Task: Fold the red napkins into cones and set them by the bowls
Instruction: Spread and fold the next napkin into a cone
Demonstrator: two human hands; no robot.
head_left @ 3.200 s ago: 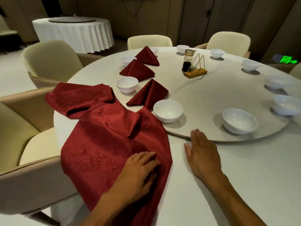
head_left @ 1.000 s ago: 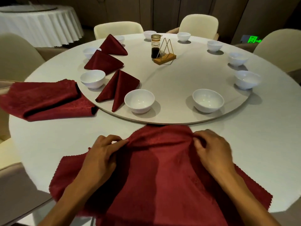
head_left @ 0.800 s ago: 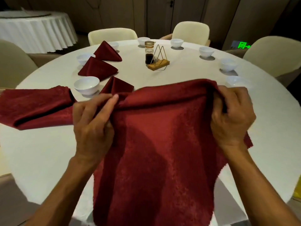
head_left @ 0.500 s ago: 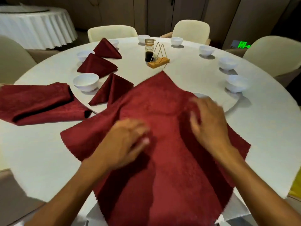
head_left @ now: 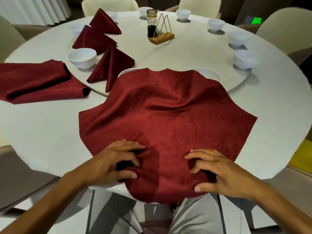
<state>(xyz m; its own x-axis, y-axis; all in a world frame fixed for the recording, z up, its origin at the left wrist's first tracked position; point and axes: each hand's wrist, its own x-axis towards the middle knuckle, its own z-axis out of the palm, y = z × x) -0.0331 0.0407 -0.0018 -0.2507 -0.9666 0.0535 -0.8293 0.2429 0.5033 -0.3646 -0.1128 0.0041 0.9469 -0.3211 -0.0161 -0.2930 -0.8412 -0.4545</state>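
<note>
Lying spread and rumpled on the round white table [head_left: 42, 132], far edge draped over two white bowls, a red square cloth napkin [head_left: 167, 120], its near edge pinched by the left hand [head_left: 116, 161] and right hand [head_left: 217, 171], fingers curled into the fabric.

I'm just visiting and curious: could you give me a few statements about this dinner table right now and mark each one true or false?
1. Three folded cones stand on the turntable. True.
2. The spread napkin is already a cone. False: it lies open and rumpled.
3. Both hands, left hand and right hand, are on the spread napkin. True.
4. The stack of napkins lies on the person's right. False: it lies on the left.
5. The sauce bottle has tipped over. False: it stands upright.
</note>
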